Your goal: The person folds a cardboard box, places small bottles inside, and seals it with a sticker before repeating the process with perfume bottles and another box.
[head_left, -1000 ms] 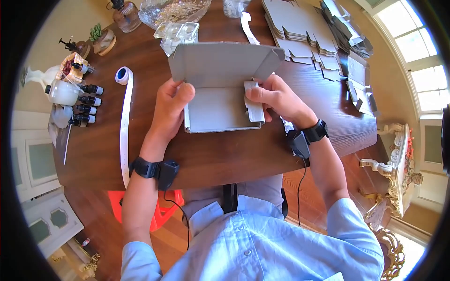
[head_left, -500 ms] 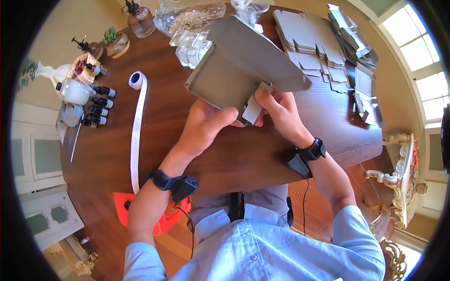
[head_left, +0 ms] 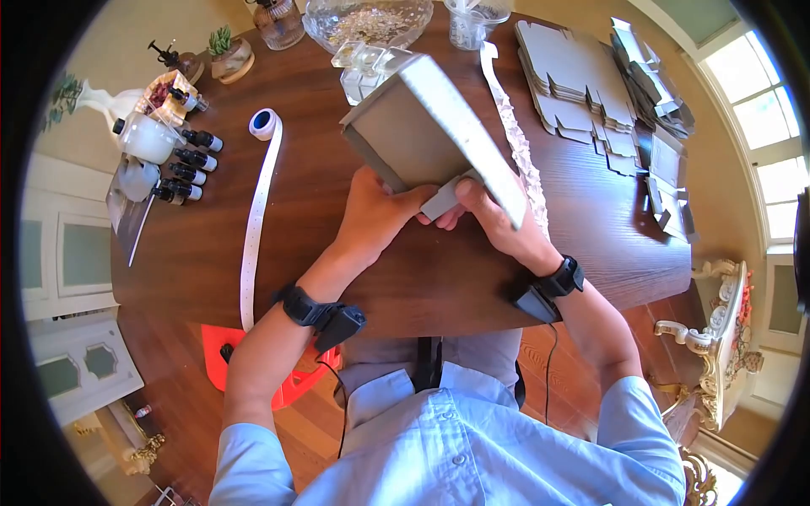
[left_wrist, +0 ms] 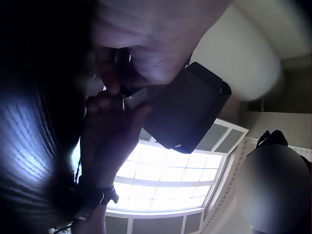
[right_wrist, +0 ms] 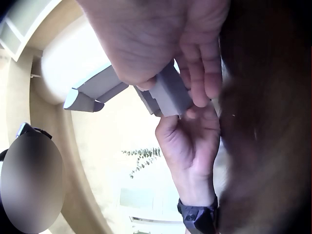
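Note:
A grey cardboard box (head_left: 405,139) is tilted up over the table, its lid (head_left: 472,135) standing up with the edge toward the head camera. My left hand (head_left: 373,218) grips the near left side, thumb along the rim. With my right hand (head_left: 510,232) I pinch the end near a folded side flap (head_left: 445,197), the thumb pressing on it. In the right wrist view the flap (right_wrist: 170,92) sits between the right thumb and fingers, with the left hand (right_wrist: 192,141) close beneath. The left wrist view is dark, showing the box (left_wrist: 187,109) as a silhouette.
Flat grey box blanks (head_left: 565,63) are stacked at back right, beside part-folded boxes (head_left: 671,181). A white tape roll (head_left: 265,125) trails toward the front edge at left. Dark bottles (head_left: 190,160), clear glass blocks (head_left: 359,80) and a glass bowl (head_left: 371,21) stand farther back.
The box has turned from facing me level to tilted, its lid swinging round to the right. My left hand has moved right, toward the right hand at the flap end.

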